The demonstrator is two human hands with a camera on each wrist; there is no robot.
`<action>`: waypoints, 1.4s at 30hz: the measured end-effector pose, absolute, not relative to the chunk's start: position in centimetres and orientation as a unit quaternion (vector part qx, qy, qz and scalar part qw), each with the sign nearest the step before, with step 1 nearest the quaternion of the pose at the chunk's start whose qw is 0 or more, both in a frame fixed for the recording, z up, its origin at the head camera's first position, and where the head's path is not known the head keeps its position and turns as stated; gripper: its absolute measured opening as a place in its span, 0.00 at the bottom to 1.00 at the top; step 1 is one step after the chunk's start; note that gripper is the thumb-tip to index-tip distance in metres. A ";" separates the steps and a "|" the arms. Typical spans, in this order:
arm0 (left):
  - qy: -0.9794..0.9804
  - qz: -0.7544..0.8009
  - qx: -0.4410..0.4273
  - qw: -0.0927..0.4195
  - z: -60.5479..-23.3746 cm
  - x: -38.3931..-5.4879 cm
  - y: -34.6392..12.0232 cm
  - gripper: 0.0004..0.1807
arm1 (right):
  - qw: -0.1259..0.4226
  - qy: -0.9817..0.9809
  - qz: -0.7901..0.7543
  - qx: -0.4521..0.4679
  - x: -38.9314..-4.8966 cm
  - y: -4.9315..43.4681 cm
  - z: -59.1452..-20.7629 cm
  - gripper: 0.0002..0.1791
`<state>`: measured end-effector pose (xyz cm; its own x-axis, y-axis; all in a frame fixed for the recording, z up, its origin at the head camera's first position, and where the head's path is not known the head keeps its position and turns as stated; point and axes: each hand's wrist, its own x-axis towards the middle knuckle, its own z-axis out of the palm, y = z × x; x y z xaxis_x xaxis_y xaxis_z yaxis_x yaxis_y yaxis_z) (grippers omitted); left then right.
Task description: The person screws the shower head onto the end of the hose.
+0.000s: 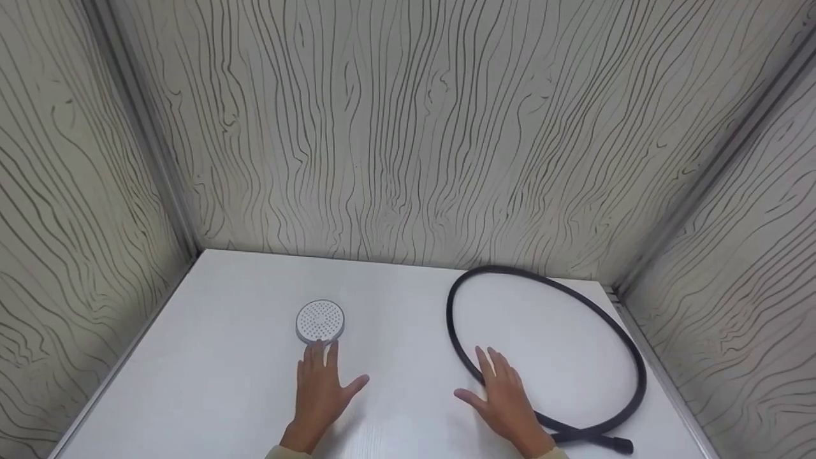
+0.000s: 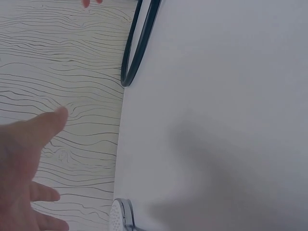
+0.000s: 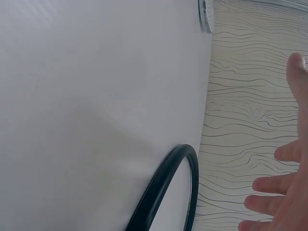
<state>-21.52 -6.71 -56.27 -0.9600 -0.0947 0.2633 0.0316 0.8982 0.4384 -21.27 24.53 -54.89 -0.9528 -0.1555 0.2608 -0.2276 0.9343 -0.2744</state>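
Observation:
A round shower head (image 1: pixel 320 320) with a white, nozzle-dotted face lies on the white table. My left hand (image 1: pixel 320 392) hovers just in front of it, fingers spread and thumb pointing right; in the head view the fingertips overlap its near rim, hiding whatever handle lies beneath. To the right, a thick black hose (image 1: pixel 451 315) is laid in a large loop, its ends crossing near the front. Over the loop's left side hovers my right hand (image 1: pixel 505 405), fingers extended and thumb out to the left, holding nothing. Shadows of the hands fall on the tabletop.
The white table (image 1: pixel 242 280) is bounded by wood-grain patterned panels: a back wall (image 1: pixel 382 127), a left wall (image 1: pixel 57 223) and a right wall (image 1: pixel 758 306). The hose loop reaches the table's back edge. One black hose end (image 1: pixel 621 445) points right near the front.

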 end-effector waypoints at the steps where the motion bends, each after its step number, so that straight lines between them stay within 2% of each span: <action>1: -0.964 -0.226 0.017 0.142 -56.3 -21.5 -6.8 0.51 | 0.117 -0.976 0.153 0.097 -21.3 24.6 -54.9 0.48; 12: -0.963 -0.231 0.031 0.134 -56.7 -21.8 -7.3 0.52 | 0.101 -0.980 0.153 0.084 -21.0 25.5 -55.1 0.48; 21: -0.962 -0.231 0.027 0.142 -56.9 -21.8 -7.3 0.53 | 0.117 -0.977 0.152 0.091 -20.8 26.1 -55.4 0.47; 28: -0.961 -0.240 0.032 0.134 -57.0 -21.9 -7.5 0.53 | 0.092 -0.981 0.153 0.073 -20.5 26.7 -55.4 0.48; 42: -0.956 -0.251 0.040 0.148 -57.0 -22.0 -7.7 0.51 | 0.086 -0.982 0.154 0.059 -20.4 27.5 -55.7 0.48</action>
<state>-21.99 -7.71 -56.99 -0.9529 -0.1516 0.2626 -0.0030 0.8707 0.4917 -20.39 27.51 -55.70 -0.9783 -0.0901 0.1865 -0.1430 0.9452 -0.2934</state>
